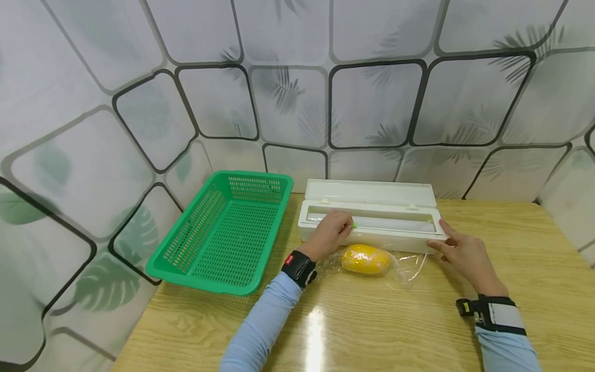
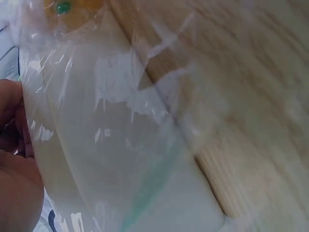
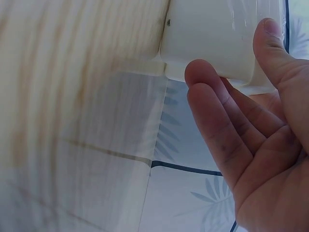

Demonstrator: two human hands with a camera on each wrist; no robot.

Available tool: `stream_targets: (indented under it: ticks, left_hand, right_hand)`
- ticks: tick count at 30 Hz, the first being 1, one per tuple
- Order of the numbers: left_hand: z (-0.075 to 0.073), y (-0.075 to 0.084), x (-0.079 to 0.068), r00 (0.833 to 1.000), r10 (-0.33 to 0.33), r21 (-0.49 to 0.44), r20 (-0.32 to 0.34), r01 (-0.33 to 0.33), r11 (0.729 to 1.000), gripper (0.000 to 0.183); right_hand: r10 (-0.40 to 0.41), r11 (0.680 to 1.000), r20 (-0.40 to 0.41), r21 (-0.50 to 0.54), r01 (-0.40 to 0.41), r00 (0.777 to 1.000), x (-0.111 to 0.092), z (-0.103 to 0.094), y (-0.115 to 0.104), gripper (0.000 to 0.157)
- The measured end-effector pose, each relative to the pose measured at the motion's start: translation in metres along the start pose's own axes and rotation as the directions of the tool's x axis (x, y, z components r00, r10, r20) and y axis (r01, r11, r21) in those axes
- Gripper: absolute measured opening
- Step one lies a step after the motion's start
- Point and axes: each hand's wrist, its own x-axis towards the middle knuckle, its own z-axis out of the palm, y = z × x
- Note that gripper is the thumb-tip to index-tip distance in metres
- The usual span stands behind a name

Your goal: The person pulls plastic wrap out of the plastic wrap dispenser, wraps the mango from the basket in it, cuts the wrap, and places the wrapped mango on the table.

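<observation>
A white cling film dispenser (image 1: 372,238) stands on the table with its lid raised, and a roll of film (image 1: 395,223) shows inside. My left hand (image 1: 332,232) pinches the small green slide cutter (image 1: 355,225) on its front rail; the fingertips are partly hidden. The right hand (image 1: 467,256) grips the dispenser's right end between thumb (image 3: 271,46) and fingers. In front of the box lies a yellow oval fruit (image 1: 365,259) under clear film (image 1: 409,267), which spreads out on both sides of it. In the left wrist view this film (image 2: 116,96) hangs across the box front.
A green plastic basket (image 1: 274,248) with slotted walls stands to the left of the dispenser. The wooden table (image 1: 372,320) meets a patterned curtain (image 1: 288,113) behind the dispenser.
</observation>
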Motion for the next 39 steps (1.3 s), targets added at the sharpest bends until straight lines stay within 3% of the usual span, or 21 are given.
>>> stream_targets:
  ticks: [7, 17, 27, 33, 39]
  left_hand:
    - [-0.0019, -0.0028, -0.0005, 0.999, 0.016, 0.060, -0.033, -0.014, 0.998, 0.022]
    - [-0.0017, -0.0011, -0.0048, 0.997, -0.003, 0.150, -0.076, 0.014, 0.989, 0.018]
    - [0.0021, 0.0059, -0.0059, 0.982, -0.133, 0.183, -0.132, 0.156, 0.971, 0.027]
    - [0.0030, 0.0063, -0.0047, 0.975, -0.110, 0.203, -0.194, 0.150, 0.968, 0.027]
    - [0.0030, 0.0024, -0.0073, 0.970, -0.111, 0.187, -0.215, 0.153, 0.970, 0.028]
  right_hand:
    - [-0.008, 1.000, -0.008, -0.008, 0.008, 1.000, -0.0007, -0.0011, 0.0006, 0.069]
    - [-0.012, 1.000, -0.013, -0.005, 0.012, 1.000, -0.0011, -0.0014, 0.0018, 0.070]
    - [-0.018, 1.000, -0.009, -0.005, 0.018, 1.000, -0.0006, -0.0012, 0.0002, 0.071]
    - [-0.014, 1.000, -0.008, -0.008, 0.014, 1.000, -0.0001, -0.0013, 0.0002, 0.071]
    - [-0.014, 1.000, -0.007, -0.001, 0.014, 1.000, -0.0001, -0.0013, 0.0000, 0.071]
